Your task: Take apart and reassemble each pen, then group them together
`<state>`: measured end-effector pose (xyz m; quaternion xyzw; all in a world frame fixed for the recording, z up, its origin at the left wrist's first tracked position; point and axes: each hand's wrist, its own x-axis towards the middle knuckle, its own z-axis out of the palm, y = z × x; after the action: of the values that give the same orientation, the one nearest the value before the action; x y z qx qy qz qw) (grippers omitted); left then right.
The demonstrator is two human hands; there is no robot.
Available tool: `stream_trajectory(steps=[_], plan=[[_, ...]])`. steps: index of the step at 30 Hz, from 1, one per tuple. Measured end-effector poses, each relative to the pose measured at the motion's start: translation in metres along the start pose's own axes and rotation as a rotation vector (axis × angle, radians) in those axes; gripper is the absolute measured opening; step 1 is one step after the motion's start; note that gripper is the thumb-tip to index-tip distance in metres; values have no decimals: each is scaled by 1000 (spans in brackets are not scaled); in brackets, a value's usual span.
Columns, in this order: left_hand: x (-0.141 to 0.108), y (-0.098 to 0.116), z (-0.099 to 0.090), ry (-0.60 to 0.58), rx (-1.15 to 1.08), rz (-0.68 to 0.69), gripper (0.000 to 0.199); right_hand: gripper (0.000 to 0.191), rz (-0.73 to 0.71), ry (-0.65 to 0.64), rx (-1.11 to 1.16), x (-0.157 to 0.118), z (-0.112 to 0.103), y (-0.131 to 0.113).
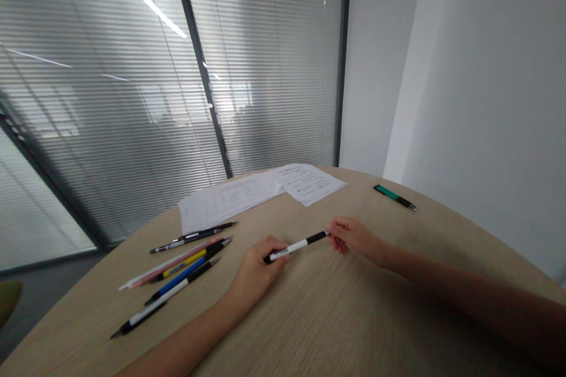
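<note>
Well, over the round wooden table [336, 318], nearer me than the printed sheets [309, 184] and right of the loose pens [181, 265], my left hand [259, 268] grasps a white-and-black pen [297, 246] by its blunt end, while my right hand [349, 235] pinches it by the tip. Light pressure along the barrel seems best; sideways force could make that slim point slip.

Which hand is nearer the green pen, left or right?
Right. The right hand is left of the green pen and closer to the camera; the left hand is farther left and closer still.
</note>
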<state>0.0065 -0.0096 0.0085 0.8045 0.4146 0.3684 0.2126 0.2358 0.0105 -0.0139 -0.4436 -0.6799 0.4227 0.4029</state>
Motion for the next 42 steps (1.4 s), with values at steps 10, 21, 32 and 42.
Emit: stream_trajectory(steps=[10,21,32,42], plan=[[-3,2,0,-15,48,110,13,44,136,86,-109,-6,4,-3],[-3,3,-1,9,46,85,14,45,151,49,-110,-8,3,-8],[-1,-2,-2,-176,-111,-116,23,33,-9,8,-259,-3,-8,-12],[-1,3,-3,-206,-25,-17,20,38,74,-154,-240,-3,-13,-17]])
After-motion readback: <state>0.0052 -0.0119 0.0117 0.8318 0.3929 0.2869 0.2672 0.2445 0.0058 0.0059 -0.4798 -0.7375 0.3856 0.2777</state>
